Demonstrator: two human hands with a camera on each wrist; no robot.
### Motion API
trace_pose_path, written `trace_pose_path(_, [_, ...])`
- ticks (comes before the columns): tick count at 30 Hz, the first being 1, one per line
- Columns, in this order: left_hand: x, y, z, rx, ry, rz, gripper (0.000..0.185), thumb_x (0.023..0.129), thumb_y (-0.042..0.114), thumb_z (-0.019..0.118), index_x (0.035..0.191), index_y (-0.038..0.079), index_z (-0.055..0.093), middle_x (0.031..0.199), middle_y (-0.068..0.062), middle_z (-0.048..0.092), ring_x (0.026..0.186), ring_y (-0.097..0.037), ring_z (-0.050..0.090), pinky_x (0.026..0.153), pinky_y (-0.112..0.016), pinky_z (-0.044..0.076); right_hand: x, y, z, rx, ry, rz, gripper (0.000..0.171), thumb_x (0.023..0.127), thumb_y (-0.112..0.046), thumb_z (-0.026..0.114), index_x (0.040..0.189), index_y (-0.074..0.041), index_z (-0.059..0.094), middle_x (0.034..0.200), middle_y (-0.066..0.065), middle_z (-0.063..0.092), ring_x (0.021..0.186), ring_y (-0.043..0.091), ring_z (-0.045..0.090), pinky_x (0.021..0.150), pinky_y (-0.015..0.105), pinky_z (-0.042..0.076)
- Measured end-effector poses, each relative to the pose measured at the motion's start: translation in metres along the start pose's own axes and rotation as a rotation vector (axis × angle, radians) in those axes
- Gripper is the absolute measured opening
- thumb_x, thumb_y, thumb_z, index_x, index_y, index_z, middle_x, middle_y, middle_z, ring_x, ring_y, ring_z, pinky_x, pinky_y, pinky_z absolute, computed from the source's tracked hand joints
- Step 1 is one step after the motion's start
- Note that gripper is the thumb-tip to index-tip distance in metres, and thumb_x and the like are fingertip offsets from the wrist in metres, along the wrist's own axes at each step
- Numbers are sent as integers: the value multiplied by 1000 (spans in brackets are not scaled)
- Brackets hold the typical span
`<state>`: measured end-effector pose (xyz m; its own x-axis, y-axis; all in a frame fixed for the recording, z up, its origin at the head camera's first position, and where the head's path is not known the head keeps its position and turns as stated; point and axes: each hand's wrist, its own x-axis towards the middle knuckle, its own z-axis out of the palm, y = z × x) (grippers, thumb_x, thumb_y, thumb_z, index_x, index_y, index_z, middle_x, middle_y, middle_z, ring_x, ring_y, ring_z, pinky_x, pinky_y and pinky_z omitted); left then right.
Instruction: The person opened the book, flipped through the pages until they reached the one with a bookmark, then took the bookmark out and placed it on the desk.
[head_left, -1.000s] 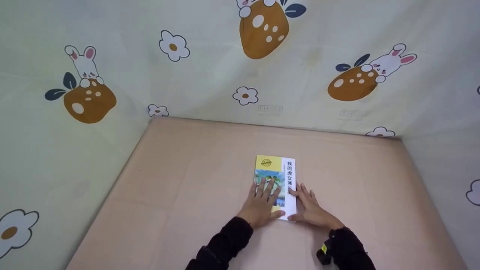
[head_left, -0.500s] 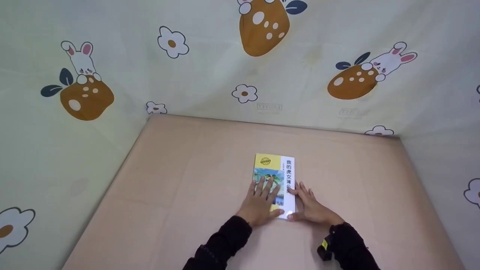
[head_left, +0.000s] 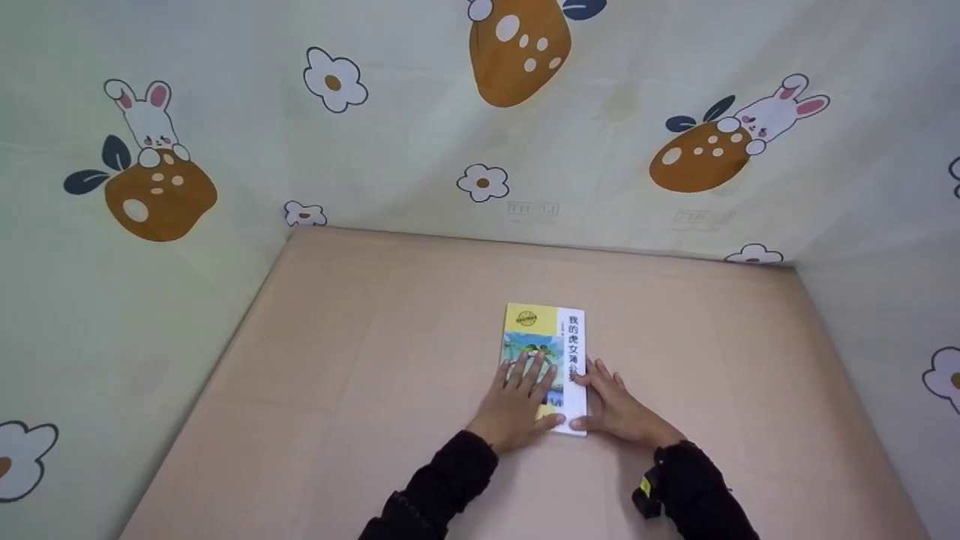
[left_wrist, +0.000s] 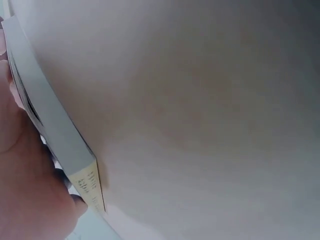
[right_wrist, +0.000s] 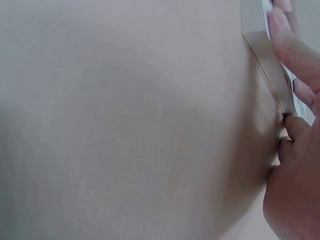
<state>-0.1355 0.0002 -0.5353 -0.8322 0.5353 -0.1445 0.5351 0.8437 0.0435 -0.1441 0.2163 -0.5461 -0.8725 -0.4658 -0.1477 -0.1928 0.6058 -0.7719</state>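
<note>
A closed paperback book (head_left: pixel 570 349) with a yellow, blue and white cover lies flat on the table. Across its lower left cover my left hand (head_left: pixel 514 405) rests with fingers spread and thumb near the bottom edge. My right hand (head_left: pixel 624 412) lies along the right edge, thumb at the lower corner and index fingertip on the cover. In the left wrist view the book's page edges (left_wrist: pixel 52 107) show slight gaps, with a yellow spine (left_wrist: pixel 89 185) at one end. Seen from the right wrist, the other fingers (right_wrist: pixel 295 127) bend down beside the book's edge (right_wrist: pixel 272 62).
Peach-coloured cloth covers the table (head_left: pixel 360 322). Pale fabric walls (head_left: pixel 405 135) printed with rabbits, fruit and flowers enclose it at the back and both sides. A small black device (head_left: pixel 645 495) with a yellow patch sits at the right sleeve.
The head view has shifted slightly, so the whole scene sits a little higher and further left. Both hands keep their places on the book.
</note>
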Motion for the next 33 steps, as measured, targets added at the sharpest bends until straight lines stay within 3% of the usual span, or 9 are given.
trace_pose_path(5, [-1,2,-3,-54,-22,29,81,90,66,31,150,14,18,157,-9,11,144,-27,8,116,-44,16,-1,1,-1,-10,21,-29,59,77,-32,75,123,-6,49,152,27,9,139,48,-1,108,63,-5])
trace_pose_path(9, [-2,2,-10,-96,-37,35,84,86,65,45,148,12,24,156,-11,15,144,-29,13,115,-45,18,-1,1,0,-2,16,-21,59,78,-32,73,124,-6,49,152,27,8,139,47,-2,108,63,-6])
trace_pose_path(12, [-1,1,-15,-111,-9,24,81,81,62,56,143,14,38,153,-11,27,141,-29,24,113,-45,25,0,1,1,7,13,-25,56,79,-32,72,123,-6,49,152,27,8,140,47,-2,109,63,-6])
trace_pose_path(16, [0,2,-17,-58,57,32,75,73,63,65,130,15,53,140,-9,45,126,-28,44,104,-42,38,1,1,1,16,25,-32,54,80,-31,71,123,-6,51,152,28,10,140,46,0,109,62,-5])
trace_pose_path(24, [1,-2,-26,-78,100,46,63,75,60,62,118,14,63,126,-10,56,106,-24,56,88,-35,50,2,-2,-3,19,14,1,53,85,-38,65,127,-9,51,153,26,10,141,42,0,112,58,-5])
trace_pose_path(29, [2,-6,-27,-134,143,67,46,85,52,55,107,14,68,109,-6,62,89,-19,60,75,-30,53,2,-1,-4,43,14,36,46,89,-38,60,125,-11,53,153,23,11,142,41,0,112,57,-6])
trace_pose_path(33, [3,-6,-26,-144,170,74,39,91,46,52,103,14,69,98,-3,63,82,-17,60,70,-28,52,2,-1,-7,57,2,84,45,94,-39,52,132,-16,49,155,20,9,142,39,-2,112,58,-5])
